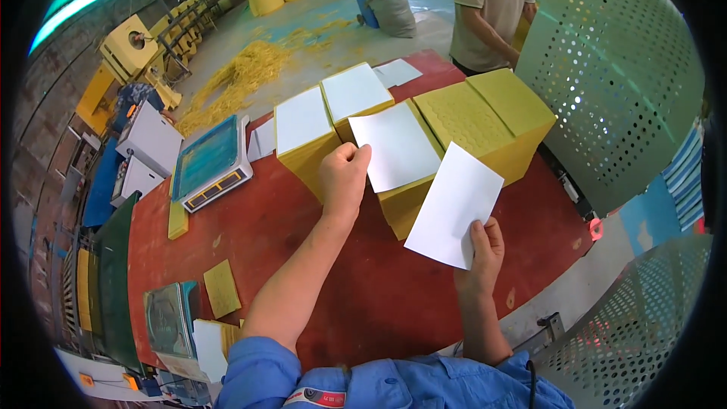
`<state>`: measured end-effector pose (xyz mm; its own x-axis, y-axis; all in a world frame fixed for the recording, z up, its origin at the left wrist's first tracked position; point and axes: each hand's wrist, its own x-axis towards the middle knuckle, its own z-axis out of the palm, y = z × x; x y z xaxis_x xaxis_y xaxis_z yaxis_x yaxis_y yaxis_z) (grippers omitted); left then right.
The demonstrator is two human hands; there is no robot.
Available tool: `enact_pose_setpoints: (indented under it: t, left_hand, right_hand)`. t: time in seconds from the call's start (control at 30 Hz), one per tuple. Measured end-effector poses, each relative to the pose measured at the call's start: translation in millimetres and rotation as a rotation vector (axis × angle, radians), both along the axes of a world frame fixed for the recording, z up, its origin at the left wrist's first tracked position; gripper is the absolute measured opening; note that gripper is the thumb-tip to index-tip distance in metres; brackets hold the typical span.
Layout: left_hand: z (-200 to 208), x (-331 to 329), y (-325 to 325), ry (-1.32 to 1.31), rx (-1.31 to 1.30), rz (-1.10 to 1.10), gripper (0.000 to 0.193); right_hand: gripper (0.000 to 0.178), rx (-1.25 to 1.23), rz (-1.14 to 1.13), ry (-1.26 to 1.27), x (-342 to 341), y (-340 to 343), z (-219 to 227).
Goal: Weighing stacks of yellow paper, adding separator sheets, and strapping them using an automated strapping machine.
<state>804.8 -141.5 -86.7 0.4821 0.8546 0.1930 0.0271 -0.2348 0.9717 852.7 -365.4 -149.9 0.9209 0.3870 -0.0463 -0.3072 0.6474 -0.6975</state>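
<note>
Above the red table [227,235], the left hand [345,178] pinches a white sheet [401,148], the partly hidden right hand [483,254] another sheet [454,208].

The surface [363,295] is plain red; on it, the stacks [485,125] are yellow, the sheets [454,204] white; right of it, a grey-green panel [606,83] is hole-dotted.

A blank white sheet [399,148], rectangular and pinched at its left edge, is spread over the top of a yellow stack [400,208], with a narrow yellow strip left uncovered along the right. A second white sheet [454,208], also blank, is held aslant at the near right, and part of the stack's near side is hidden by it.
</note>
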Motion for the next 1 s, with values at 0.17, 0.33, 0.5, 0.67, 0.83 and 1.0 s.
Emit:
enact_pose_setpoints:
  t: [0.17, 0.33, 0.5, 0.67, 0.83, 1.0]
  left_hand:
    - [-1, -3, 6, 0.127, 0.122, 0.006, 0.039]
    - [4, -13, 7, 0.311, 0.229, 0.079, 0.042]
    - [33, 4, 13, 0.175, 0.731, 0.111, 0.019]
    - [31, 43, 18, 0.277, 1.127, -0.318, 0.029]
    - [9, 61, 28, 0.39, 1.1, -0.396, 0.04]
    - [7, 60, 24, 0.428, 1.019, -0.442, 0.041]
  right_hand:
    - [0.007, 0.014, 0.038, 0.015, -5, 0, -5]
    - [0.006, 0.022, 0.052, 0.003, 1, -5, -16]
    - [0.012, 0.062, 0.134, 0.069, 7, -1, -53]
    - [0.024, -0.066, 0.151, -0.002, 8, 8, -70]
    - [0.025, -0.333, 0.123, -0.025, 15, 17, -87]
    - [0.025, -0.478, -0.07, -0.213, 11, 24, -99]
